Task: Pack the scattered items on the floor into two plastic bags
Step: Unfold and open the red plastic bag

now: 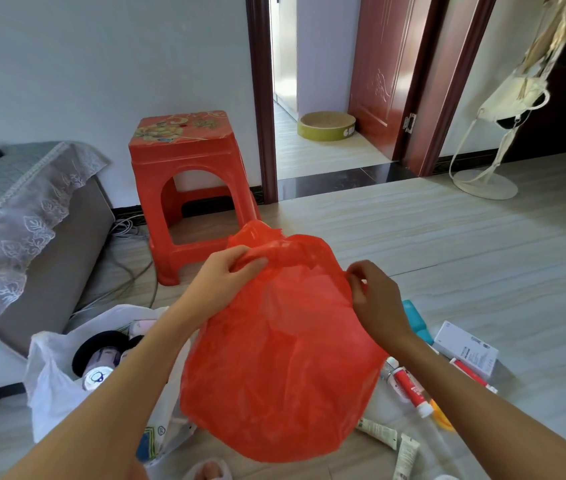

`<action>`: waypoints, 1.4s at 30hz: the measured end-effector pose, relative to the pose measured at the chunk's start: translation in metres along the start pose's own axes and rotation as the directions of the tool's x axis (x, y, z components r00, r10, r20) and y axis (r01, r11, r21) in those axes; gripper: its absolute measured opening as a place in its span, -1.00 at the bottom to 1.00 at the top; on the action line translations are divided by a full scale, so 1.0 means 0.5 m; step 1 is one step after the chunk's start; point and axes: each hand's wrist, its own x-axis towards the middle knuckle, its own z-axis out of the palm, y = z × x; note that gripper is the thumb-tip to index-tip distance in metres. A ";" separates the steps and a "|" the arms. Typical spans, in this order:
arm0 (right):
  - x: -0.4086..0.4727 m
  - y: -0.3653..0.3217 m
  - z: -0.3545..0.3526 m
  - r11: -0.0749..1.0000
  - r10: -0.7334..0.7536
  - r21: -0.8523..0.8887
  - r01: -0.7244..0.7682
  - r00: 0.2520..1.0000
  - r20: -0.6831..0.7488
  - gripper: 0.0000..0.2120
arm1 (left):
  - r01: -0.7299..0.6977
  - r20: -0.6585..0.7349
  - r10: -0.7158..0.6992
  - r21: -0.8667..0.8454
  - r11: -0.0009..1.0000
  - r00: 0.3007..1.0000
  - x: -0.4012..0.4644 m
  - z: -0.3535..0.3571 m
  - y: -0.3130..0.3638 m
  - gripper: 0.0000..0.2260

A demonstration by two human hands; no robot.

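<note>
A puffed-up red plastic bag (281, 362) hangs in front of me above the floor. My left hand (226, 278) grips its bunched top edge on the left. My right hand (375, 299) pinches the rim on the right. A white plastic bag (53, 386) sits open on the floor at lower left with several items inside. Loose on the floor at right lie a white box (467, 351), a red-and-white tube (409, 389), a teal object (416, 317), two pale tubes (378, 433) and an orange thing (442, 419).
A red plastic stool (188, 174) stands by the wall ahead. A grey sofa with a lace cover (22, 216) fills the left side, with cables (125, 268) beside it. An open doorway (319, 143) lies beyond, and a white stand (486, 181) at right.
</note>
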 end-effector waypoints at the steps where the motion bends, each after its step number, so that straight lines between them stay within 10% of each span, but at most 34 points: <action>1: 0.005 -0.007 -0.004 0.994 0.078 0.075 -0.077 0.997 -0.008 -0.90 | -0.018 -0.027 0.021 0.101 0.995 0.999 0.005 -0.004 -0.013 -0.81; 5: 0.030 -0.035 -0.016 0.894 0.350 0.305 -0.327 0.937 -0.020 -0.88 | -0.023 -0.081 0.061 0.401 0.916 0.995 0.018 -0.012 -0.054 -0.74; 14: 0.036 -0.005 -0.037 0.855 0.378 0.341 -0.390 0.920 0.103 -0.84 | -0.269 -0.013 0.281 0.256 0.929 0.960 0.005 -0.018 -0.033 -0.89; 24: 0.031 -0.024 -0.062 0.892 0.212 0.377 -0.251 0.967 0.141 -0.88 | -0.048 -0.163 0.103 0.315 0.948 0.981 0.016 -0.034 -0.067 -0.82; 29: 0.008 -0.051 -0.061 0.984 -0.071 -0.127 0.126 0.928 0.366 -0.69 | 0.096 -0.161 -0.040 0.352 0.931 0.986 0.032 -0.035 -0.063 -0.75; 33: 0.018 -0.007 -0.074 0.998 -0.008 -0.059 0.035 0.913 0.408 -0.87 | -0.140 0.151 0.067 0.554 0.821 0.986 0.038 -0.047 -0.064 -0.80; 37: 0.041 0.036 -0.072 0.992 0.128 -0.053 -0.117 0.880 0.458 -0.78 | -0.381 0.335 0.180 0.799 0.466 0.925 0.041 -0.053 -0.075 -0.28; 42: 0.055 0.080 0.022 0.971 0.241 -0.130 -0.203 0.826 0.509 -0.76 | -0.522 0.353 0.395 0.686 0.507 0.848 0.055 -0.024 -0.179 -0.80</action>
